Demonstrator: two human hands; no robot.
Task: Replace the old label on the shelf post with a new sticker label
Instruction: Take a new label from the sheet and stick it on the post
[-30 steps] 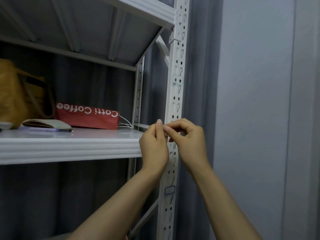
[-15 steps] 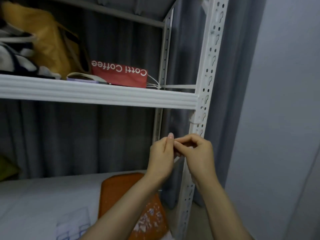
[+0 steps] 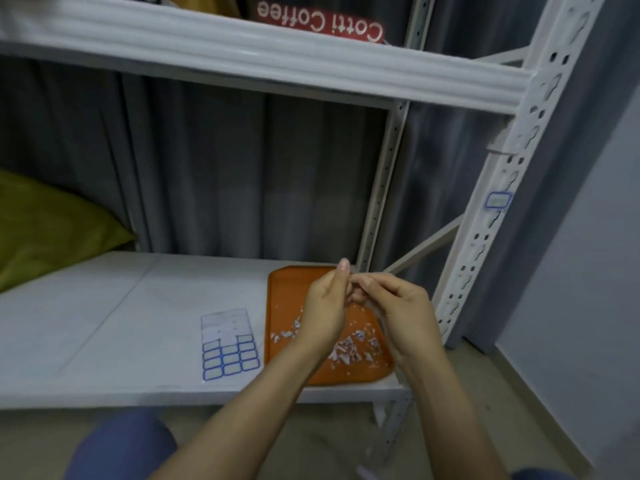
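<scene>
Fingertips of the left hand (image 3: 325, 306) and right hand (image 3: 398, 306) met above the tray (image 3: 287, 306) of scraps (image 3: 346, 351) on the shelf (image 3: 104, 323), fingers curled; whether they pinched anything I could not tell. A sticker sheet (image 3: 228, 344) lay just left of the tray; a blue-edged label (image 3: 498, 200) sat on the post (image 3: 474, 251), right of the hands and apart.

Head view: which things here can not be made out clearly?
- Between the left hand and right hand: whether anything is pinched; the hands themselves hide it.
- Label on the shelf post: any writing is too small and blurred.
- Red bag: cut off by the top edge.
- Orange tray: middle covered by both hands.
</scene>
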